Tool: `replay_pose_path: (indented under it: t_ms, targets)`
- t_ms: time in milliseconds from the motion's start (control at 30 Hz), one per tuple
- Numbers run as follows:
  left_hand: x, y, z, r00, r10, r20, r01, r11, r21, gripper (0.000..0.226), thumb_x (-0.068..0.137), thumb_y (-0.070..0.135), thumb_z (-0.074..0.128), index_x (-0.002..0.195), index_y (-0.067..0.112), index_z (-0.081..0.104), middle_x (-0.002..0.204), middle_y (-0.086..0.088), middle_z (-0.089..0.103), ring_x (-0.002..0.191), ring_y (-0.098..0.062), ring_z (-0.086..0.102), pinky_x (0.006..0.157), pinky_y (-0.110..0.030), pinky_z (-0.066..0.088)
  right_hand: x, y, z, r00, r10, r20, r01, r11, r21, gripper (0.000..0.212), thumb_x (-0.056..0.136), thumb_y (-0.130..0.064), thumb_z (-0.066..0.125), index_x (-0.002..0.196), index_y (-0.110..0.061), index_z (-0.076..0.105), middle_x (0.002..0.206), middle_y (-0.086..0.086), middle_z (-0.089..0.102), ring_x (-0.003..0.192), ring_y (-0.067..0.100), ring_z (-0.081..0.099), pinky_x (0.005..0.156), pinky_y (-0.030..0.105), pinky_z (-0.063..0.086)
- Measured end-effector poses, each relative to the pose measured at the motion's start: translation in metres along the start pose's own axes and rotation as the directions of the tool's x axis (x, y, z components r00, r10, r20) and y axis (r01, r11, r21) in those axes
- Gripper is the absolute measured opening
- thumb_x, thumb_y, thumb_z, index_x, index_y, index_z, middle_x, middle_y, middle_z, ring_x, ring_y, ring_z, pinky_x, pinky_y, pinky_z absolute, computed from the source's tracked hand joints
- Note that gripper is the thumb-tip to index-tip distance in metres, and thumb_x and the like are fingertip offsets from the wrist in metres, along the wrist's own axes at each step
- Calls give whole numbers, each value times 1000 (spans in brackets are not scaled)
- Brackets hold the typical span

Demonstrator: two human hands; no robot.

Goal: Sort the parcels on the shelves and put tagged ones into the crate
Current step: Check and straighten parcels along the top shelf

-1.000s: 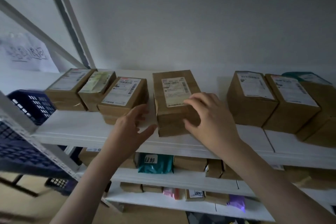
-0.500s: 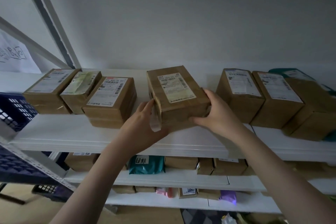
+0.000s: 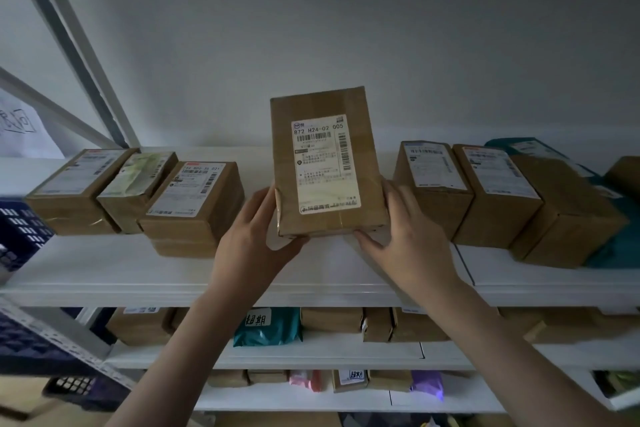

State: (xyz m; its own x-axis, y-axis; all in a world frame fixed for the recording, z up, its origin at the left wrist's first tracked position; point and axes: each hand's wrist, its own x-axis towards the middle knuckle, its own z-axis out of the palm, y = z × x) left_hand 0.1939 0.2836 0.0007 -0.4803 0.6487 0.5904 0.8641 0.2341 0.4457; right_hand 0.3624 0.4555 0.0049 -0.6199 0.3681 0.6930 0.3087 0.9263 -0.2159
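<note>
A brown cardboard parcel (image 3: 329, 163) with a white shipping label is tilted up toward me above the top shelf (image 3: 114, 270). My left hand (image 3: 256, 239) grips its lower left corner, thumb under the bottom edge. My right hand (image 3: 408, 236) holds its lower right side, fingers behind it and thumb under the bottom edge. A dark blue crate (image 3: 20, 236) sits at the far left, only partly in view. Three labelled boxes (image 3: 197, 204) stand left of the held parcel, and more boxes (image 3: 498, 194) stand to its right.
A teal mailer bag (image 3: 266, 326) with a handwritten tag lies on the middle shelf among brown boxes. A small box with a handwritten tag (image 3: 349, 380) sits on the lower shelf beside pink and purple packets. Grey shelf posts (image 3: 79, 55) slant at left.
The parcel, first lying flat on the shelf, has been gripped by both hands, lifted and tilted upright so its label faces me. The view has shifted slightly right.
</note>
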Motion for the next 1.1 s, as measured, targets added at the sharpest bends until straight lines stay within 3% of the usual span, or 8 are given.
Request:
replay_pose_path:
  t_ms: [200, 433, 567, 700, 767, 833, 967, 1100]
  targets:
    - [-3, 6, -7, 1000, 7, -4, -7, 1000, 20, 82, 77, 43, 79, 147, 23, 41, 135, 13, 47, 103, -5, 57, 75, -26, 56, -6, -4, -7, 1000, 13, -11, -13, 999, 45, 76, 82, -42, 75, 141, -5, 48, 131, 3, 54, 86, 15, 66, 57, 17, 49]
    - [-17, -3, -12, 991, -101, 89, 106, 993, -45, 89, 75, 40, 83, 150, 29, 37, 131, 18, 49, 107, -5, 56, 87, -34, 57, -12, -7, 3, 989, 16, 144, -24, 998, 54, 83, 81, -49, 77, 147, -13, 42, 132, -2, 52, 98, 15, 63, 73, 24, 54]
    - [-23, -11, -24, 975, -177, 131, 177, 984, 8, 89, 72, 43, 83, 149, 32, 39, 130, 14, 56, 107, -10, 60, 88, -37, 56, -11, -17, 13, 970, 44, 238, -76, 989, 125, 82, 80, -52, 77, 146, -21, 40, 132, -5, 51, 107, 13, 61, 79, 23, 50]
    - [-24, -22, -37, 951, -276, 140, 267, 960, 80, 66, 74, 37, 83, 132, 30, 55, 100, 14, 68, 86, -6, 66, 76, -32, 58, -4, -30, 29, 957, 40, 287, -97, 977, 189, 84, 83, -51, 74, 150, -22, 34, 136, -4, 48, 106, 13, 60, 77, 28, 54]
    - [-24, -27, -41, 945, -321, 64, 308, 938, 156, 37, 76, 35, 82, 106, 23, 65, 84, 12, 68, 74, -10, 65, 65, -28, 54, 0, -36, 38, 958, 28, 286, -85, 979, 187, 82, 85, -50, 72, 150, -21, 34, 137, -3, 48, 104, 13, 60, 74, 25, 51]
    - [-25, -32, -43, 933, -361, 16, 351, 917, 191, 24, 77, 36, 80, 87, 18, 66, 79, 8, 69, 72, -14, 66, 64, -31, 55, 3, -41, 45, 957, 16, 290, -72, 980, 185, 79, 86, -49, 71, 150, -21, 34, 138, -2, 48, 104, 14, 60, 71, 22, 47]
    - [-28, -38, -43, 925, -380, -6, 375, 910, 177, 20, 83, 35, 75, 79, 15, 74, 73, 7, 72, 68, -12, 67, 64, -35, 58, 8, -41, 53, 949, 11, 314, -74, 980, 187, 79, 88, -50, 68, 152, -22, 30, 140, -1, 46, 105, 15, 61, 71, 27, 51]
    - [-35, -36, -42, 913, -408, 16, 395, 891, 223, 24, 89, 41, 65, 83, 20, 76, 77, 6, 73, 66, -11, 65, 61, -31, 56, 5, -29, 45, 943, 34, 332, -92, 982, 163, 75, 89, -53, 65, 151, -25, 32, 141, -5, 43, 100, 14, 62, 72, 36, 57]
